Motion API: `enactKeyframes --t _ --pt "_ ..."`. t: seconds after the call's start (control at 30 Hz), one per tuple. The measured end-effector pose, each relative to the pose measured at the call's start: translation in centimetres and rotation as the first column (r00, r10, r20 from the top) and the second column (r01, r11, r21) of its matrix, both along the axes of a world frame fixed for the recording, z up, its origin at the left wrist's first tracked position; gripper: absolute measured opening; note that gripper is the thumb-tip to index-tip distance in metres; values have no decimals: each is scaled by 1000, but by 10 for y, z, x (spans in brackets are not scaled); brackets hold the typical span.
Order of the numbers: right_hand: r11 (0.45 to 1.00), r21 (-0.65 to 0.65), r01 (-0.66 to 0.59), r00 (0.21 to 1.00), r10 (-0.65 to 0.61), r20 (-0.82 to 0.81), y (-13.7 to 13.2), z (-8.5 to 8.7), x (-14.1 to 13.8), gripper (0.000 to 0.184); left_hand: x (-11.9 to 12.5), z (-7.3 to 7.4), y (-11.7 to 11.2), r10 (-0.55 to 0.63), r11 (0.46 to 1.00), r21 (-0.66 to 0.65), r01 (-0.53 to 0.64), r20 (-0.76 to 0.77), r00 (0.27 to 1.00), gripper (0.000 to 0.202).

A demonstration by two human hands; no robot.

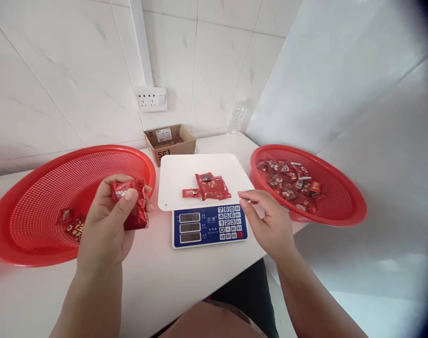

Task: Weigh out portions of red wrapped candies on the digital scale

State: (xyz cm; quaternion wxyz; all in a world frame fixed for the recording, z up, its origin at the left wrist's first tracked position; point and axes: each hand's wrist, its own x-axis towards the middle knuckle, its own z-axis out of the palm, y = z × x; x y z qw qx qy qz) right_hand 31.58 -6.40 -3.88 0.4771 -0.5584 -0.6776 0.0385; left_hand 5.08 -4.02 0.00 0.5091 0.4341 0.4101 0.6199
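Behind scale (214, 232), open cardboard box (179, 147) (wall socket (151, 99) above).

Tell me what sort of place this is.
Likely a weighing or packing room: a digital scale holds red packets on a white table, with a red plastic basket of packets on each side.
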Motion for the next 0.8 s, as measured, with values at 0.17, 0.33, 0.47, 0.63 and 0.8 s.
enactKeyframes --t 0.17,0.33,0.47,0.63,0.8 --pt "895 -257 -364 930 334 -153 -9 0 -28 23 19 -11 -7 -325 946 -169 278 -467 822 43" --pt "784 -386 -487 861 356 -364 -8 -3 -46 19 41 -20 -12 -404 903 -192 383 -679 613 49" --pt "744 -426 -515 840 338 -425 -6 0 -48 15 43 -27 -11 -440 883 -208 420 -678 589 47" --pt "766 -427 -480 860 315 -401 -2 4 -49 14 44 -29 -13 -451 870 -216 443 -711 539 52" --pt "952 -273 -136 956 54 -287 33 -1 -33 17 38 -25 -7 -234 962 -76 261 -721 652 56"
